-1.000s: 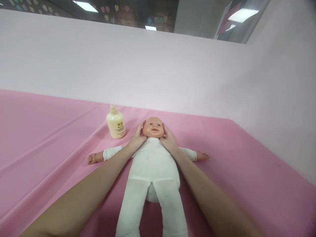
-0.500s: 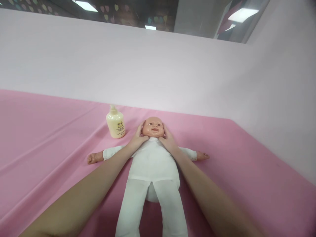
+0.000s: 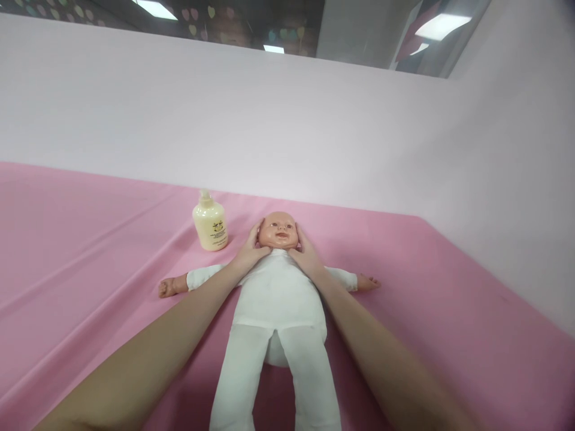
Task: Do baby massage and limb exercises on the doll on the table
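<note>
A baby doll (image 3: 279, 287) in white clothes lies on its back on a pink cloth (image 3: 404, 269), arms spread to both sides. My left hand (image 3: 252, 250) cups the left side of its head, thumb near the neck and fingers along the cheek. On the opposite side, my right hand (image 3: 307, 251) holds the head in the same way, thumb by the collar. Both sets of fingertips are partly hidden beside the head. The doll's feet fall outside the view.
A pale yellow pump bottle (image 3: 211, 224) stands upright on the cloth, left of the doll's head. Behind it rises a white wall (image 3: 224, 120) with a window (image 3: 251, 27) above. The white wall continues along the right side. Folds run across the cloth at left.
</note>
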Motion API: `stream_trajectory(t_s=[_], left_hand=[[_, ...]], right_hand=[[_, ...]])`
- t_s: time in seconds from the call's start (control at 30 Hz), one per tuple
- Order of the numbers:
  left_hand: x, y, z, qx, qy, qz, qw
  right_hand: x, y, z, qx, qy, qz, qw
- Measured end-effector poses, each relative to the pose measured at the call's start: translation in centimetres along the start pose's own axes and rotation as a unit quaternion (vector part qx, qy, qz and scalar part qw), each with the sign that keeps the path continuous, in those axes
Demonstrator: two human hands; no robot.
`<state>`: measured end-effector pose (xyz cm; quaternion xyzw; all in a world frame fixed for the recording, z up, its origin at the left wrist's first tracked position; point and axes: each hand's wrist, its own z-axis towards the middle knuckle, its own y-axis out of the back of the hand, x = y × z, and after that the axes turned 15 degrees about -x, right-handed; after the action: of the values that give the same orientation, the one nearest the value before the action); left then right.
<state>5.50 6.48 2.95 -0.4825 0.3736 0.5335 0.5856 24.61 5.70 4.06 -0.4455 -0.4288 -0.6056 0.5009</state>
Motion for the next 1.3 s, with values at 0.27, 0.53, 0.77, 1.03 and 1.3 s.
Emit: stream_trajectory(t_s=[0.27, 0.53, 0.77, 1.03, 1.3], left_hand=[[-0.4, -0.2, -0.1, 0.002, 0.009, -0.016, 1.0], [-0.4, -0.7, -0.4, -0.008, -0.017, 0.025, 1.0], [-0.7, -0.8, -0.5, -0.011, -0.009, 0.019, 1.0], [-1.0, -0.9, -0.4, -0.003, -0.013, 0.029, 0.999], [-0.9, -0.8, -0.5, 0.007, -0.004, 0.037, 0.999]], right_hand=[[-0.3, 0.0, 0.2, 0.023, -0.021, 0.046, 0.998], [-0.9, -0.1, 0.7, 0.042, -0.019, 0.064, 0.997], [-0.7, -0.2, 0.6, 0.04, -0.013, 0.067, 0.997], [-0.4, -0.3, 0.4, 0.058, -0.022, 0.089, 0.994], [0.1, -0.2, -0.1, 0.051, -0.031, 0.075, 0.995]])
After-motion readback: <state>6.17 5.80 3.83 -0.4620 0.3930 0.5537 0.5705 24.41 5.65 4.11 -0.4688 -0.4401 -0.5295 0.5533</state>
